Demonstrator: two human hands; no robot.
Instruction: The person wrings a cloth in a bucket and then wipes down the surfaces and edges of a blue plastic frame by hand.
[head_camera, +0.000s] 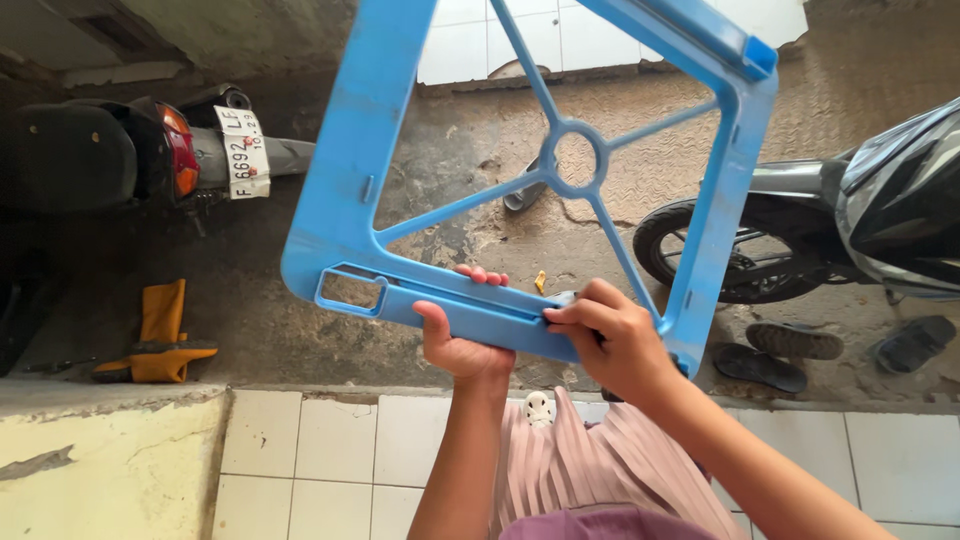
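Observation:
I hold up a large light-blue plastic frame (345, 170), squarish with rounded corners, thin spokes meeting at a small ring (574, 160) in its middle and a rectangular slot (352, 291) near one corner. My left hand (457, 338) grips the frame's near bar from below, fingers curled over its top edge. My right hand (610, 336) pinches the same bar just to the right, fingertips pressed on a small grey part at the bar. A pink pleated skirt (600, 470) shows below my arms.
Below lies a concrete floor (480, 140) beyond a white tiled ledge (330, 450). A parked motorbike's rear (120, 150) is at left, another motorbike (860, 220) at right. Sandals (790, 350) lie by its wheel, and a yellow cloth (160, 335) at left.

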